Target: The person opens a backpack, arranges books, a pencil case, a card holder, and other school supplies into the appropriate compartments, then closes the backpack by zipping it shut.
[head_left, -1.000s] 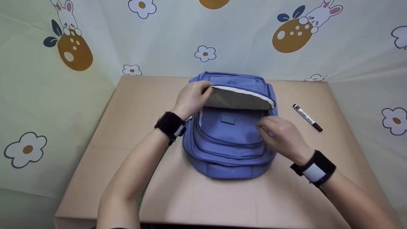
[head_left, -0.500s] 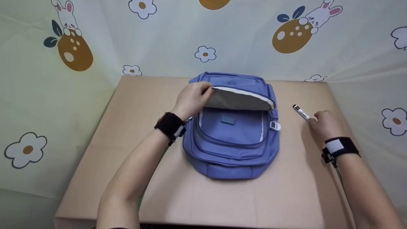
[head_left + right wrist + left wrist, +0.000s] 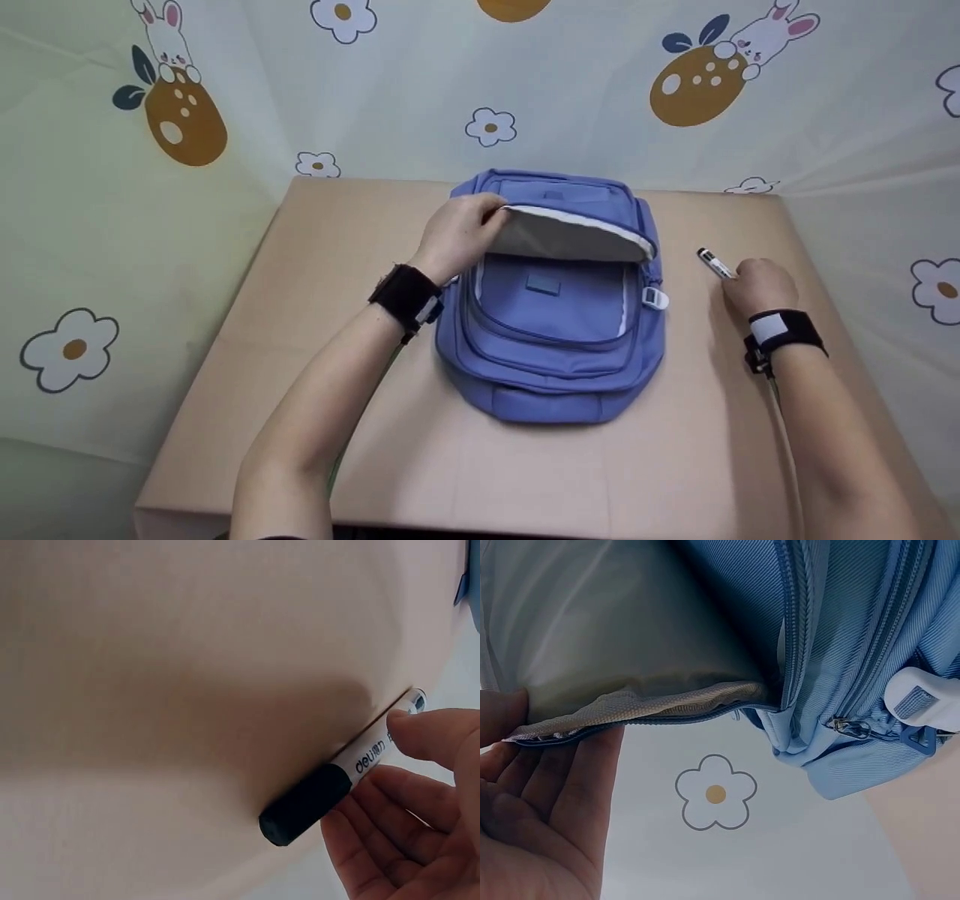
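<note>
A blue backpack (image 3: 551,405) lies on the table with its front pocket unzipped. My left hand (image 3: 459,236) pinches the edge of the pocket flap (image 3: 566,234) and holds it raised, so its grey lining shows. In the left wrist view, the thumb is on the lining side of the flap edge (image 3: 630,709) and the fingers are behind it. To the right of the backpack, my right hand (image 3: 763,289) grips a marker pen (image 3: 307,804) between thumb and fingers. The marker has a white barrel and a black cap, and lies close to the tabletop in the right wrist view.
The backpack and marker are on a brown-covered table (image 3: 292,300). A white buckle (image 3: 655,298) sits on the bag's right side. Behind the table hangs a pale curtain (image 3: 405,97) with flowers and rabbits. Both wrists wear black straps (image 3: 787,330).
My right hand has left the pocket's right edge, moved right to the marker and taken hold of it. The left hand keeps holding the flap up. The head view has shifted slightly.
</note>
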Action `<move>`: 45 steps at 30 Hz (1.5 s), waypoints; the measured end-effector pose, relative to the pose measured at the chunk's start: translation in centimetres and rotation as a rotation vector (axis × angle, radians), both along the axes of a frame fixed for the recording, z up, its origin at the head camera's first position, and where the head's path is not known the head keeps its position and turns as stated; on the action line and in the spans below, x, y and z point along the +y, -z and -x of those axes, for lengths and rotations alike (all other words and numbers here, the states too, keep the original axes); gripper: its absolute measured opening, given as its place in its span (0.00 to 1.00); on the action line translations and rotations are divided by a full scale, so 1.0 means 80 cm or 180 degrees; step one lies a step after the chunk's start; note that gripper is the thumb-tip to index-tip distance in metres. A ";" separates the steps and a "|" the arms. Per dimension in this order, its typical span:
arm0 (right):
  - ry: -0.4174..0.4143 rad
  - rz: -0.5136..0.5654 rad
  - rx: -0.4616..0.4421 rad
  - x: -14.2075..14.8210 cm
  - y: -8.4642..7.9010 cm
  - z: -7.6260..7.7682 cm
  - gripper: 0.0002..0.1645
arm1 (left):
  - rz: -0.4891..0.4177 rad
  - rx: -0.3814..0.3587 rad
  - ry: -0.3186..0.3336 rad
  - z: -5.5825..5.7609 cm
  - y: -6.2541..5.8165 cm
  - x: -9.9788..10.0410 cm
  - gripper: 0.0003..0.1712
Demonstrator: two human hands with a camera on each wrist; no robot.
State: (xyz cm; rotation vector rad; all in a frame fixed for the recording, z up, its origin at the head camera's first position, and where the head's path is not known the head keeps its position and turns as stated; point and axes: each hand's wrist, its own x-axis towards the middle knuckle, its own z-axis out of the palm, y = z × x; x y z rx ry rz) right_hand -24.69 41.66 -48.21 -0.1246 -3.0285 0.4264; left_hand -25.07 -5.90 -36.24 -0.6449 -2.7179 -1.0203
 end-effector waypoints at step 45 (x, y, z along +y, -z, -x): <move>-0.2666 0.0347 0.2139 -0.237 -0.096 -0.098 0.11 | 0.0007 0.0049 0.0031 -0.002 0.000 0.002 0.13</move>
